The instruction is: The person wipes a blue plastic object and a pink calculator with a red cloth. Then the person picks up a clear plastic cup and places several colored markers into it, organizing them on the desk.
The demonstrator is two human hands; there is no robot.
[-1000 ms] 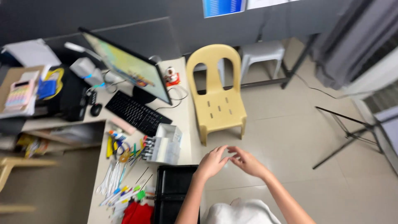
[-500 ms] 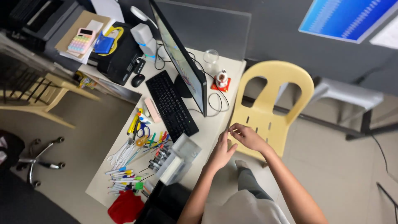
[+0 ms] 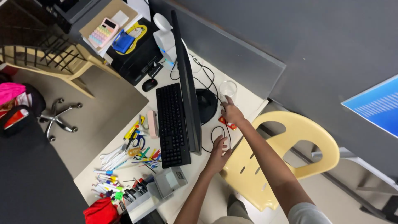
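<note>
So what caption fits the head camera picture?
Right hand reaches toward a clear glass behind the monitor; left hand rests on desk.

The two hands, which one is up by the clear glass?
The right hand, reaching toward the clear glass behind the monitor; the left hand rests lower, near the desk edge.

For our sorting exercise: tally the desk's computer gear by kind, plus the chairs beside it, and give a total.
Monitor: 1
Keyboard: 1
Mouse: 1
Yellow plastic chair: 1
Wooden chair: 1
Total: 5
</note>
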